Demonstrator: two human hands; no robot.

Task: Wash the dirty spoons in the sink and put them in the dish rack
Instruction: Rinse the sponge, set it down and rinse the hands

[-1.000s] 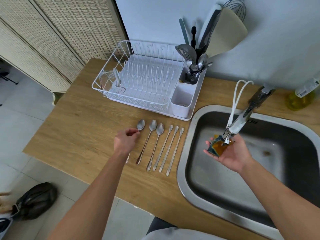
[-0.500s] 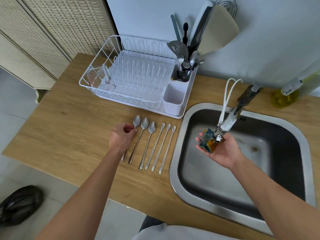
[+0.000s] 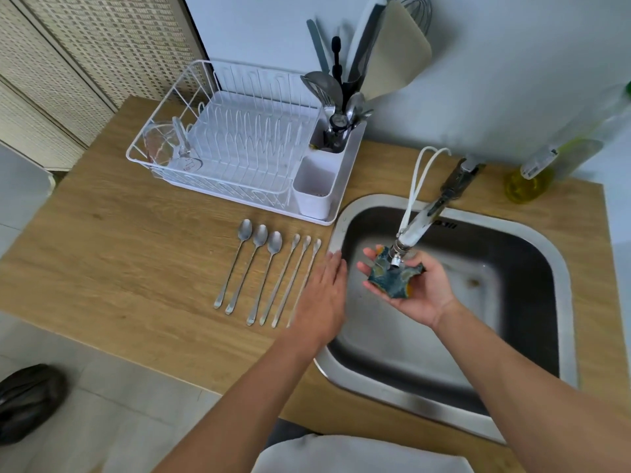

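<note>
Several long-handled metal spoons (image 3: pixel 260 268) lie side by side on the wooden counter, left of the steel sink (image 3: pixel 566 302). My left hand (image 3: pixel 321 298) hovers flat with fingers stretched out, over the lower end of the rightmost spoon and the sink's left rim, holding nothing. My right hand (image 3: pixel 425 297) is palm up over the basin, cradling a dark blue and orange sponge (image 3: pixel 392 279) right under the tap nozzle (image 3: pixel 415 230). The white wire dish rack (image 3: pixel 239 138) stands behind the spoons.
The rack's cutlery holder (image 3: pixel 314 189) has an empty front cell; the back cell is packed with utensils (image 3: pixel 336 107). A clear measuring cup (image 3: pixel 167 145) lies in the rack's left end. A yellow oil bottle (image 3: pixel 532 172) stands behind the sink. A black bag (image 3: pixel 27 401) lies on the floor.
My left hand has left the leftmost spoon and swung right to the sink's edge, opening flat. All the spoons stay on the counter. The right hand still holds the sponge under the tap.
</note>
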